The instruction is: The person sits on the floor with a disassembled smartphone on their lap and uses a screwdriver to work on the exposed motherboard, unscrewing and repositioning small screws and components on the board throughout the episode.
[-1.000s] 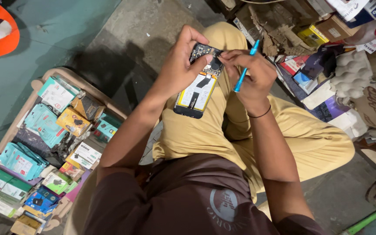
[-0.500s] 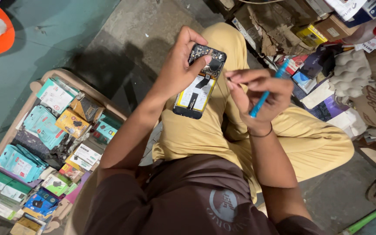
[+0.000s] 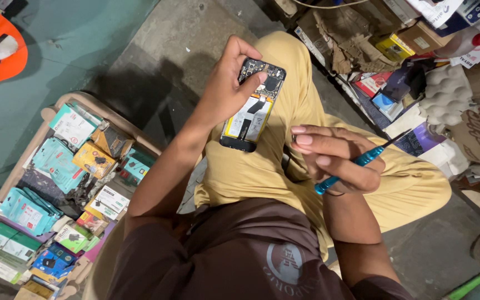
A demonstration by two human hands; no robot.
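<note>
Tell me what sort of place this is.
Probably a small phone-repair stall: the left hand holds an opened phone, the right hand a blue screwdriver, beside a tray of boxed parts.

The left hand [image 3: 226, 91] covers the phone's [image 3: 251, 108] left edge. The screwdriver's [image 3: 356, 162] middle hides in the right hand [image 3: 337, 158]. The tray [image 3: 65, 101] runs off frame.

You have one opened phone [image 3: 252, 108], one blue screwdriver [image 3: 356, 163], one wooden tray [image 3: 56, 114] at lower left, and one egg carton [image 3: 445, 94] at upper right.
</note>
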